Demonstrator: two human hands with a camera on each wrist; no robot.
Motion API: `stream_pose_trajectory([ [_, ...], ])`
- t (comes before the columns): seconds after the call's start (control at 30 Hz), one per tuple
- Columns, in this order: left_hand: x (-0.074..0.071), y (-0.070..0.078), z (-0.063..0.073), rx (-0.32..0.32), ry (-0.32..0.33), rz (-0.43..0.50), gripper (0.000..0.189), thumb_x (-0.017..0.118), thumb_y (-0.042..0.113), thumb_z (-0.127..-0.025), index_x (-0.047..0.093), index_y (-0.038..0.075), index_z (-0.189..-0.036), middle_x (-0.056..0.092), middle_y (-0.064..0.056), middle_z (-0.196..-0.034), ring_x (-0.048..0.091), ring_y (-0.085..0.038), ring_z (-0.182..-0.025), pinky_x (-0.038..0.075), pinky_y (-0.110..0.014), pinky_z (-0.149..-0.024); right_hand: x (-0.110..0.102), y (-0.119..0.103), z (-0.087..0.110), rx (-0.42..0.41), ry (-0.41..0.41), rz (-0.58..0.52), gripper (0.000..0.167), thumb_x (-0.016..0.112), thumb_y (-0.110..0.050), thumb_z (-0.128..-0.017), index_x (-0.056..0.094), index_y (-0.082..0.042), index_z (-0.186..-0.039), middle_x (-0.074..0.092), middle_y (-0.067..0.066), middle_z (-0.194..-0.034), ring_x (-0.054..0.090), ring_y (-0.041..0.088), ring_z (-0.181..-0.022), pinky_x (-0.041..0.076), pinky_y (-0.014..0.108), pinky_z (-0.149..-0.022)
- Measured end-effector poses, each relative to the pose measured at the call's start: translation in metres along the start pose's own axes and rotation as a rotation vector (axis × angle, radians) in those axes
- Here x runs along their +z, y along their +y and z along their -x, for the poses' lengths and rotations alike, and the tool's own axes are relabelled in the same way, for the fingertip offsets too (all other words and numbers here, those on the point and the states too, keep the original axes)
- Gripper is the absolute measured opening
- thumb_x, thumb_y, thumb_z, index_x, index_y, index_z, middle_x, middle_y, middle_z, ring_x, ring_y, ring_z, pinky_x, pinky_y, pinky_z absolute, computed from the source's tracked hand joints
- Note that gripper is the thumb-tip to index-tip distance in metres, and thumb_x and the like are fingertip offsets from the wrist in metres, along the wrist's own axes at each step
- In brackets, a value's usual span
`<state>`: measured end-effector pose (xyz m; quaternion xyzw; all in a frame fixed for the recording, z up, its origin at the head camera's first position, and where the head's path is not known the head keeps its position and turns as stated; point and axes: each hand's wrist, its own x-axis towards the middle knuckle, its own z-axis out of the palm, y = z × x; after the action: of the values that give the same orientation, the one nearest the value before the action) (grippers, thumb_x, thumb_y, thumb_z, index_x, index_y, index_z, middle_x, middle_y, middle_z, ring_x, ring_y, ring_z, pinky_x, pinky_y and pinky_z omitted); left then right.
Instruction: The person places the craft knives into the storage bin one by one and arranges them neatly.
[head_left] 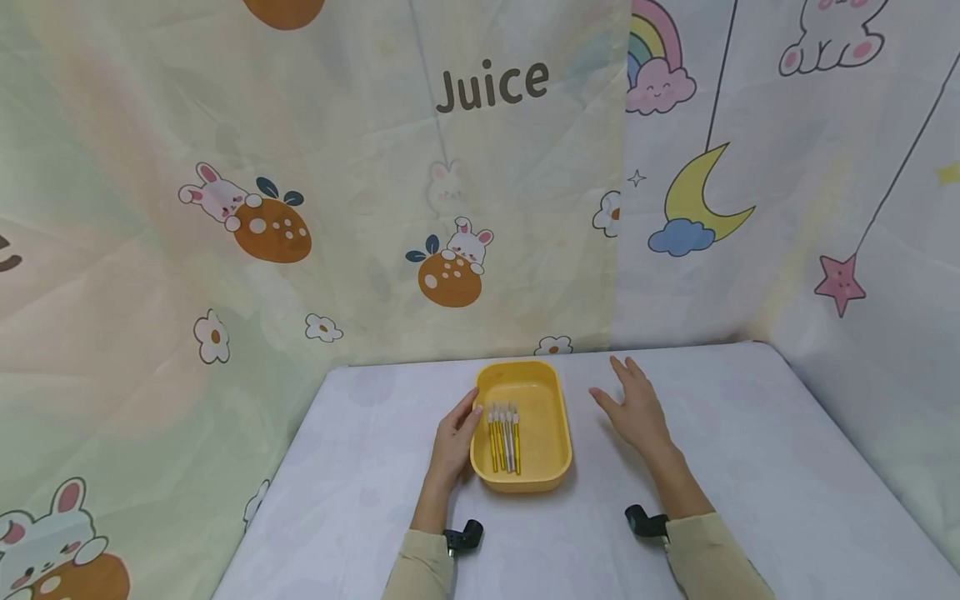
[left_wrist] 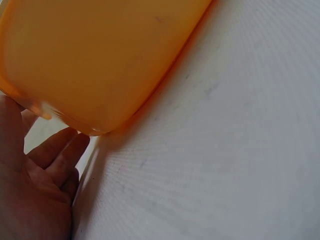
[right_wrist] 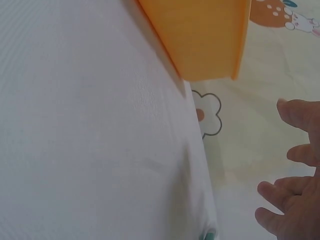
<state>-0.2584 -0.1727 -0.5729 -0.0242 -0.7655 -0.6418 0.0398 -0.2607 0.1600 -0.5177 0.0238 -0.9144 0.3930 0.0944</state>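
A yellow tray (head_left: 546,433) with rounded corners sits on the white-covered table. In its left half, several slim yellow and silver sticks with pale tips (head_left: 503,440) lie side by side, tips pointing to the far side. My left hand (head_left: 452,437) holds the tray by its left wall, thumb at the rim; the left wrist view shows the fingers (left_wrist: 67,152) against the tray's outside. To the right of the tray, apart from it, my right hand (head_left: 636,408) is raised with fingers spread and nothing in it.
The table (head_left: 750,467) has a white cloth. Printed fabric (head_left: 360,192) with rabbits, flowers and the word Juice hangs behind it and at both sides. Each wrist wears a small black camera (head_left: 465,536). A small green bit (right_wrist: 210,234) shows at the bottom of the right wrist view.
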Motion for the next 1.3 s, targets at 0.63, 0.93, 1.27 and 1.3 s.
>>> stream_pose_trajectory([
  [0.63, -0.001, 0.000, -0.001, 0.015, -0.001, -0.008, 0.044, 0.058, 0.040, -0.107, 0.054, 0.035, -0.151, 0.049, 0.012, -0.159, 0.041, -0.015, -0.152, 0.035, -0.042, -0.126, -0.009, 0.022, -0.005, 0.014, 0.002, -0.002, 0.079, 0.063, -0.039, -0.104, 0.028, 0.000, -0.162, 0.022, 0.035, -0.166, 0.023, 0.055, -0.152, 0.024, 0.073, -0.122],
  [0.93, 0.000, 0.001, -0.001, 0.005, -0.002, 0.001, 0.043, 0.058, 0.040, -0.107, 0.054, 0.039, -0.150, 0.049, 0.012, -0.159, 0.041, -0.015, -0.152, 0.034, -0.042, -0.126, -0.011, 0.027, -0.006, 0.027, -0.007, -0.010, 0.078, 0.063, -0.038, -0.104, 0.030, 0.004, -0.160, 0.024, 0.036, -0.164, 0.024, 0.056, -0.151, 0.025, 0.073, -0.121],
  [1.27, 0.000, -0.001, -0.001, 0.007, 0.000, 0.012, 0.043, 0.059, 0.038, -0.107, 0.055, 0.038, -0.149, 0.050, 0.012, -0.158, 0.041, -0.015, -0.152, 0.035, -0.042, -0.126, -0.009, 0.032, -0.006, 0.061, -0.056, 0.022, 0.077, 0.063, -0.037, -0.103, 0.030, 0.004, -0.160, 0.024, 0.037, -0.163, 0.025, 0.056, -0.151, 0.026, 0.072, -0.122],
  [1.3, 0.000, -0.001, -0.001, 0.009, 0.001, 0.014, 0.043, 0.059, 0.038, -0.107, 0.055, 0.038, -0.149, 0.050, 0.012, -0.158, 0.041, -0.015, -0.152, 0.035, -0.042, -0.126, -0.009, 0.032, -0.006, 0.061, -0.059, 0.024, 0.077, 0.063, -0.037, -0.104, 0.030, 0.004, -0.160, 0.025, 0.037, -0.163, 0.025, 0.056, -0.150, 0.026, 0.072, -0.122],
])
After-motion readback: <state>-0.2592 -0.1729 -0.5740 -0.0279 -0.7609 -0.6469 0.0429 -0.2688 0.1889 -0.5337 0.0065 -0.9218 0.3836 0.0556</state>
